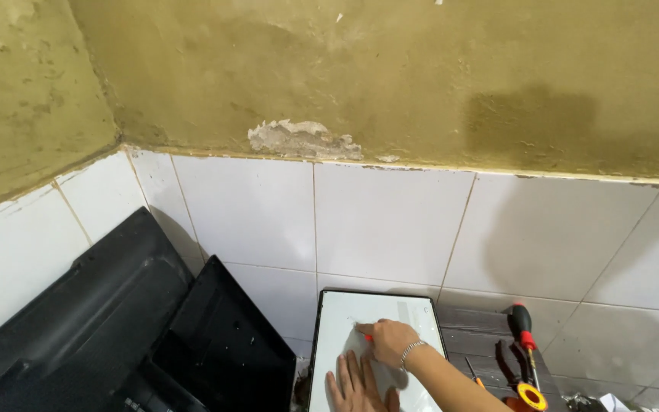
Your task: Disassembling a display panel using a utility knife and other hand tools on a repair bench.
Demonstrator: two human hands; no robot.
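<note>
While the left hand (354, 385) lies flat, fingers spread, the right hand (385, 341) pinches a small red tool (368, 336) on the black-framed white panel (345, 320).

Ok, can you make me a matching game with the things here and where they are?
Things:
1. white panel
2. red-handled screwdriver
3. black back covers
4. left hand

Places:
A. leaning on the tiled wall, at the left
B. flat on the white panel, at the bottom edge
C. under both hands
D. on the dark table, right of the panel

Pairs: 1-C, 2-D, 3-A, 4-B
</note>
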